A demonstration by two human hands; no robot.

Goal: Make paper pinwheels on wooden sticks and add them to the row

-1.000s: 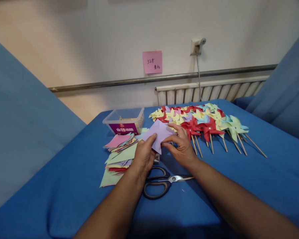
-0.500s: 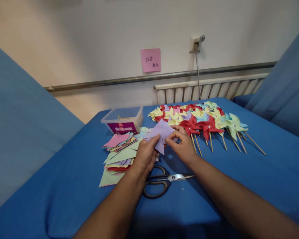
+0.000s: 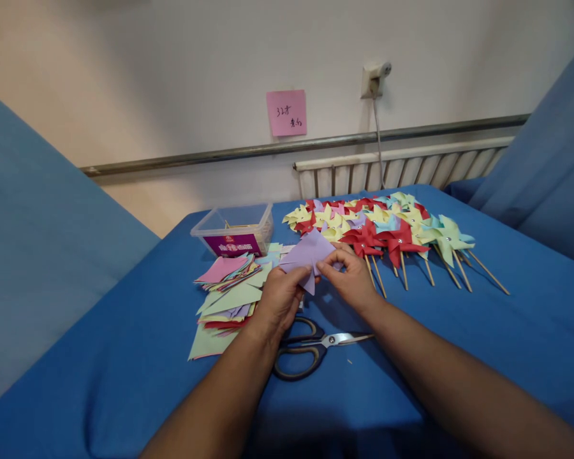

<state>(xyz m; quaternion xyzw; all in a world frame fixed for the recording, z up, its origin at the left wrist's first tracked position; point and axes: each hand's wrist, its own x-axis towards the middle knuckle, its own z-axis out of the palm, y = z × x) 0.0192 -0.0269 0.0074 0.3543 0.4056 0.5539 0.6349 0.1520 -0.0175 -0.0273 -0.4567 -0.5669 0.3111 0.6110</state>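
Note:
A purple paper square with slits cut in from its corners is held up between both hands above the table. My left hand grips its left and lower side, thumb on top and the other fingers underneath. At the right side, my right hand pinches the paper, its thumb and index finger close to the middle. Just below the hands lie scissors with dark handles, blades pointing right. Several stacks of coloured paper sit to the left of my left hand.
Behind the paper stacks stands a clear plastic box with thin sticks inside. Finished paper pinwheels on wooden sticks lie in a heap at the back right. The blue-covered table reaches the wall, where a radiator is mounted.
My left thumb has shifted slightly lower on the purple paper, and my right thumb and index finger have moved a little over it. The view has shifted slightly.

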